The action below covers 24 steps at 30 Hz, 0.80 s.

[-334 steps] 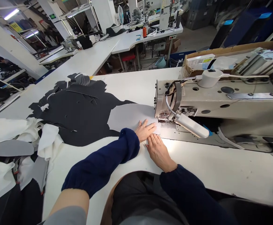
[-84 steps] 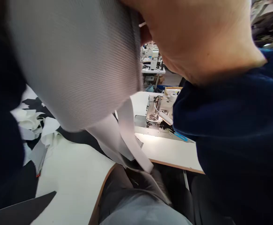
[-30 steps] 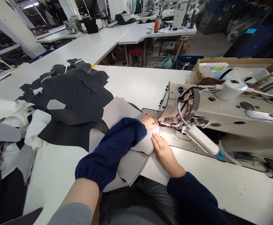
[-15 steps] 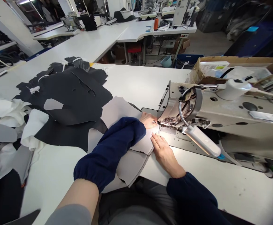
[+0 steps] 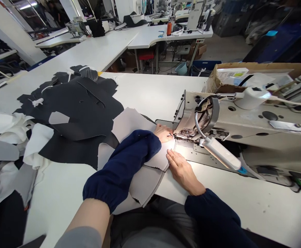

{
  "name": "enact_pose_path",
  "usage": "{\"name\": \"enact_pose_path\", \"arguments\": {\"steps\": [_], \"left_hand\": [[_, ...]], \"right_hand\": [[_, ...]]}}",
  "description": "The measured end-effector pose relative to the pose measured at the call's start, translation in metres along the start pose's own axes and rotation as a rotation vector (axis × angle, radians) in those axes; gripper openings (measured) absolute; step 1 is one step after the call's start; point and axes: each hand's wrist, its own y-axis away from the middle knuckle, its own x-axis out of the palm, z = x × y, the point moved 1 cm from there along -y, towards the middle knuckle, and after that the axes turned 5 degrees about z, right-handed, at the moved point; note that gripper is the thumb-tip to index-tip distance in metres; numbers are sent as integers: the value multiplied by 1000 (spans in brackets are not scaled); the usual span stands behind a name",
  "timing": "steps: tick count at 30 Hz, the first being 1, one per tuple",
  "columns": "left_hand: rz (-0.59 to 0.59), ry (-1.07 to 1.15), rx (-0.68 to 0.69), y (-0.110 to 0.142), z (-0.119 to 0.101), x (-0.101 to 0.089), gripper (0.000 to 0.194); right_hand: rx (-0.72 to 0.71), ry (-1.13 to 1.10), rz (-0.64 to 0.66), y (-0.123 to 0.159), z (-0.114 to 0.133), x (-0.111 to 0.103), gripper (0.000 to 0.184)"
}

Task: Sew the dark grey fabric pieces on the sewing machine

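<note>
Light grey fabric panels (image 5: 145, 184), joined at seams, run from my lap edge up to the sewing machine (image 5: 204, 117). Close beside the lit presser foot (image 5: 185, 134), my left hand (image 5: 163, 133) has its fingers bent and closed on the panel's edge; part of them is hidden. My right hand (image 5: 183, 173) lies flat and open, fingertips touching the fabric's right edge just in front of the machine bed. Dark blue sleeves cover both forearms in part.
A heap of dark grey cut pieces (image 5: 73, 103) lies to the left on the white table (image 5: 145, 91). White cloth (image 5: 38, 141) hangs farther left. A lamp (image 5: 221, 153) juts from the machine. Behind it stands a cardboard box (image 5: 213, 76).
The whole view has shifted slightly. Both hands and the fabric keep nearly the same places at the machine; the right hand sits marginally lower.
</note>
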Motion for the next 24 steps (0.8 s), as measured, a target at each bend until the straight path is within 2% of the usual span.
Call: {"name": "enact_pose_path", "arguments": {"steps": [8,14,24], "left_hand": [[7,16,31,2,-1,-1,17],[-38,-19,-8,-4,1,-3,18],[-30,-33,-2,-3,-2,-8,17]], "right_hand": [[-6,12,2,1,1,2,41],[25,83,23,-3,0,2,43],[23,147,33,-2,-1,5,45]]}}
